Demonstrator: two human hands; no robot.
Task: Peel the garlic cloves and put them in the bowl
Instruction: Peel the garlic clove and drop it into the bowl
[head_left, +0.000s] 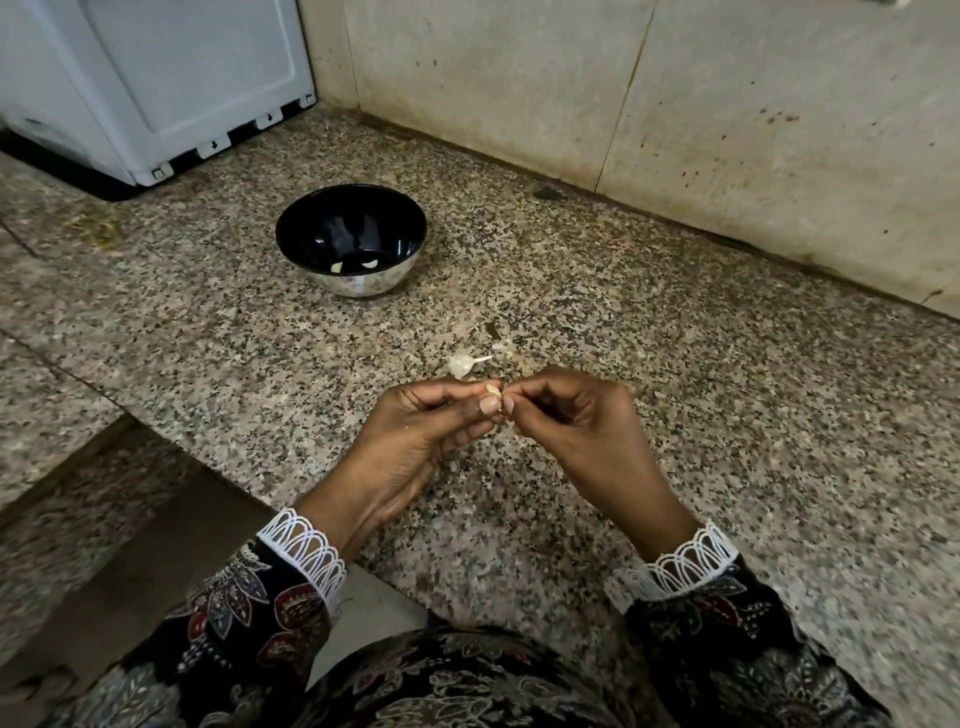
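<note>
A small garlic clove (493, 391) is pinched between the thumb and fingertips of my left hand (426, 436) above the speckled granite counter. My right hand (576, 421) meets it from the right, its thumb and forefinger pinching the clove's skin. Most of the clove is hidden by my fingers. A dark steel bowl (311, 215) stands farther back on the counter and holds two peeled cloves (353, 266). Loose garlic skin (464, 364) lies on the counter just beyond my hands.
A white appliance (150, 78) stands at the back left. A stained tiled wall (675, 104) runs along the back and right. The counter's edge (171, 452) steps down at the lower left.
</note>
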